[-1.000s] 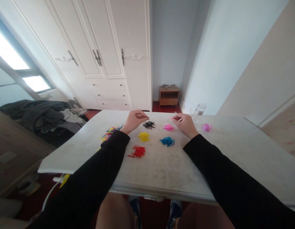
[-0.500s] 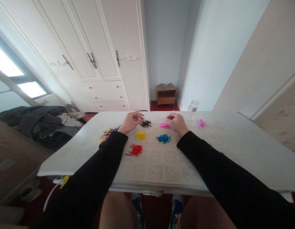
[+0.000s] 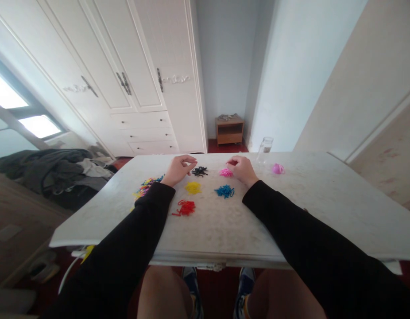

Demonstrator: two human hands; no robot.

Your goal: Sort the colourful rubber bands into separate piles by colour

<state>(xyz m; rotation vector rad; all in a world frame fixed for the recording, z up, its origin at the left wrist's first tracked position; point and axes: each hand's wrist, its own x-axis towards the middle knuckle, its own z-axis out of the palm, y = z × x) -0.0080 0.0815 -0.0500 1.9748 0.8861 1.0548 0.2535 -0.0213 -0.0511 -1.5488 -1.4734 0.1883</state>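
The white wardrobe point(image 3: 178, 48) stands beyond the pale surface point(image 3: 231, 226). Dark clothes point(image 3: 42, 170) are heaped off to the left, and a small nightstand point(image 3: 229, 133) sits past the far edge. Over the surface, the left hand point(image 3: 178, 170) is loosely bent, thumb and forefinger parted with nothing visible between them; the right hand point(image 3: 244, 169) is curled, and whether its fingertips pinch anything I cannot tell. A clear jar point(image 3: 265, 148) is near the far edge. The mixed pile point(image 3: 148, 186) lies partly behind the left arm. The red pile point(image 3: 187, 208) is nearest the wearer; the blue pile point(image 3: 225, 191) and yellow pile point(image 3: 193, 188) lie farther in. The black pile point(image 3: 200, 171) is just beside the left hand, the pink pile point(image 3: 226, 173) just beside the right. A purple ball point(image 3: 277, 169) rests near the jar.
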